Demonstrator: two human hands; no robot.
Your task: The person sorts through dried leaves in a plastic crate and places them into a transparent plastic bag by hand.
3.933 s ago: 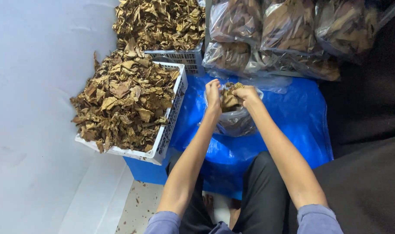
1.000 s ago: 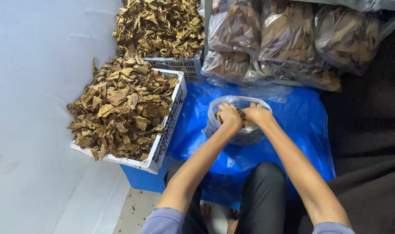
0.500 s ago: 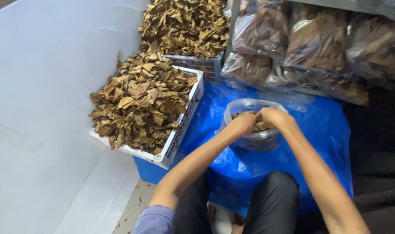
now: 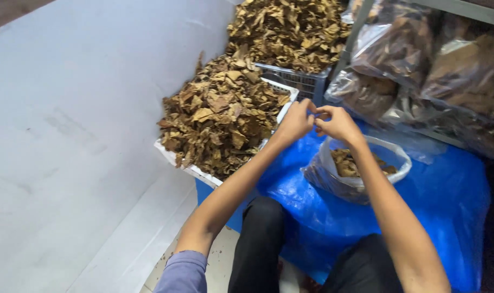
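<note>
My left hand (image 4: 297, 120) and my right hand (image 4: 338, 123) are raised together, fingertips pinched and touching each other. Nothing shows between the fingers. They hover above and just left of a clear plastic bag (image 4: 404, 163) that stands open with a rolled rim on a blue sheet (image 4: 442, 217). Dried brown leaves (image 4: 345, 161) lie inside the bag. Left of my hands, a white basket (image 4: 192, 171) is heaped with the same dried leaves (image 4: 220, 119).
A grey basket (image 4: 298, 81) piled with leaves stands behind the white one. Filled clear bags of leaves (image 4: 399, 49) are stacked on a shelf at the back right. A white wall (image 4: 68, 135) runs along the left. My knees in black trousers (image 4: 257, 244) are below.
My hands have lifted out of the bag's mouth and come together above it, toward the white basket. The camera view has shifted so everything sits further right.
</note>
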